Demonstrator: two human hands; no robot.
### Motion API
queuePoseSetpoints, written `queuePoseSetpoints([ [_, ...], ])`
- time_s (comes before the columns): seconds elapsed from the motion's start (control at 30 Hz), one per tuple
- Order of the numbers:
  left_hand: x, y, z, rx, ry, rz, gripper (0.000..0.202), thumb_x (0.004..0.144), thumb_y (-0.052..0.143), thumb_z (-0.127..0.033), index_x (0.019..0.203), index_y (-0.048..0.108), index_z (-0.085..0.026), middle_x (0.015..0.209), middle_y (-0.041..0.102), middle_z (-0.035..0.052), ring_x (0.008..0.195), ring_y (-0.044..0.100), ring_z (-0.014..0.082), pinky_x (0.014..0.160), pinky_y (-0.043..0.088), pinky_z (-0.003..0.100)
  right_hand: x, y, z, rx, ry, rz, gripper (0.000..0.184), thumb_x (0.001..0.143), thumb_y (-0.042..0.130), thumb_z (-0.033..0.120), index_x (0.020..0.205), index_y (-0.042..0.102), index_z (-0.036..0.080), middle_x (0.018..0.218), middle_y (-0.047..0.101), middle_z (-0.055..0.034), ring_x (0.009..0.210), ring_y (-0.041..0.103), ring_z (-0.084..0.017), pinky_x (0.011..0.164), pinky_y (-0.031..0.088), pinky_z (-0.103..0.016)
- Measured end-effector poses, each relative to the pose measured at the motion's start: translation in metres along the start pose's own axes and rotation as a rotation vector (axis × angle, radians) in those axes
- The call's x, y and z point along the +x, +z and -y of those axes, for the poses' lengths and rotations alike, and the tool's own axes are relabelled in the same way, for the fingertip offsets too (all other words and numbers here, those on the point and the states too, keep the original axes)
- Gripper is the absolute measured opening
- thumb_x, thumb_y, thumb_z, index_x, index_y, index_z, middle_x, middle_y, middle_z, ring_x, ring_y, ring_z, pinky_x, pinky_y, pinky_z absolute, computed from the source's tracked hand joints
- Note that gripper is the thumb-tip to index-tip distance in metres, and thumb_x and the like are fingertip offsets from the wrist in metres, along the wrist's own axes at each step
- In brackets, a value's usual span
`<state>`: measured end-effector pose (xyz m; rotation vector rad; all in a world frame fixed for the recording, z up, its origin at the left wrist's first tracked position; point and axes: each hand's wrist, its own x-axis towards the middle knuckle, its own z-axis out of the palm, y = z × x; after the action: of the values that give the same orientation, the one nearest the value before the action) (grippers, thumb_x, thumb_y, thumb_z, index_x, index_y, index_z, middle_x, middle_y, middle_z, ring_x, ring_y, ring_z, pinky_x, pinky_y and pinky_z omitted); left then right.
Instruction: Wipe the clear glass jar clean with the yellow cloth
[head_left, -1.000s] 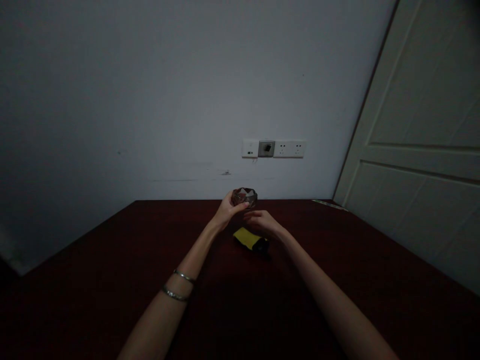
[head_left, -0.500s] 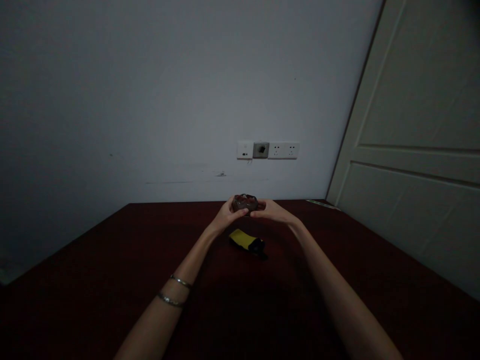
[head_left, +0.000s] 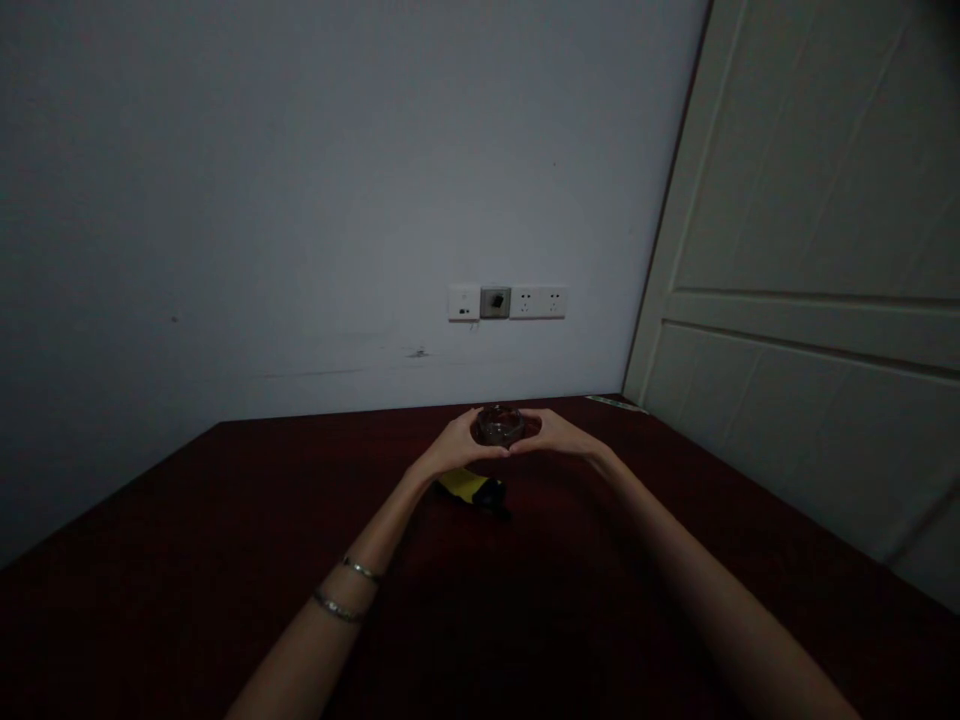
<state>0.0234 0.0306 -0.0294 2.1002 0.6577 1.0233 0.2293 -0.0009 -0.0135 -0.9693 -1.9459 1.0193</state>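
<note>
A small round glass dish (head_left: 500, 426), like an ashtray, is cupped between both my hands above the dark red table (head_left: 225, 560). My left hand (head_left: 456, 449) curls round its left side and my right hand (head_left: 562, 436) round its right side, thumbs meeting under it. Two thin bangles sit on my left wrist. Just below my left hand lies a folded yellow cloth (head_left: 465, 485) with a dark end, flat on the table.
A white wall stands behind the table with a row of sockets and a switch (head_left: 507, 301). A pale panelled door (head_left: 810, 300) fills the right side. A thin light strip (head_left: 613, 403) lies at the table's far right corner.
My right hand rose from over the yellow cloth and closed on the dish's right side. Both hands then lowered the dish a little. The camera view swung to the right.
</note>
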Motion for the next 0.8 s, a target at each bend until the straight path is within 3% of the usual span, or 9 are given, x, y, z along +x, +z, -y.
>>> queuePoseSetpoints([
  [0.27, 0.027, 0.072, 0.005, 0.127, 0.019, 0.089, 0.068, 0.051, 0.083, -0.043, 0.111, 0.063, -0.019, 0.104, 0.066, 0.0089, 0.100, 0.059, 0.0277, 0.089, 0.045, 0.040, -0.055, -0.051, -0.032, -0.104, 0.114, -0.020, 0.067, 0.059, 0.079, 0.033, 0.121, 0.059, 0.020, 0.118, 0.065, -0.0067, 0.112, 0.058, -0.027, 0.104, 0.036, -0.047],
  [0.43, 0.037, 0.110, 0.016, 0.160, -0.014, 0.138, 0.071, 0.051, 0.082, -0.048, 0.110, 0.063, -0.014, 0.106, 0.065, 0.0127, 0.099, 0.059, 0.0293, 0.087, 0.046, 0.039, -0.080, -0.073, -0.055, -0.204, 0.182, -0.001, 0.071, 0.059, 0.078, 0.037, 0.124, 0.057, 0.020, 0.121, 0.064, -0.0063, 0.116, 0.055, -0.027, 0.106, 0.033, -0.047],
  [0.6, 0.036, 0.134, 0.030, 0.138, -0.063, 0.138, 0.075, 0.050, 0.082, -0.049, 0.114, 0.061, -0.018, 0.112, 0.063, 0.0115, 0.106, 0.057, 0.0300, 0.092, 0.043, 0.040, -0.092, -0.081, -0.069, -0.230, 0.244, 0.045, 0.073, 0.060, 0.076, 0.040, 0.126, 0.054, 0.020, 0.121, 0.064, -0.0064, 0.116, 0.055, -0.027, 0.106, 0.033, -0.047],
  [0.8, 0.032, 0.148, 0.045, 0.046, -0.144, 0.147, 0.077, 0.048, 0.083, -0.046, 0.115, 0.060, -0.018, 0.111, 0.064, 0.0111, 0.105, 0.058, 0.0291, 0.091, 0.045, 0.039, -0.097, -0.079, -0.083, -0.227, 0.301, 0.049, 0.069, 0.059, 0.076, 0.041, 0.123, 0.058, 0.020, 0.120, 0.064, -0.0069, 0.118, 0.054, -0.029, 0.108, 0.030, -0.048],
])
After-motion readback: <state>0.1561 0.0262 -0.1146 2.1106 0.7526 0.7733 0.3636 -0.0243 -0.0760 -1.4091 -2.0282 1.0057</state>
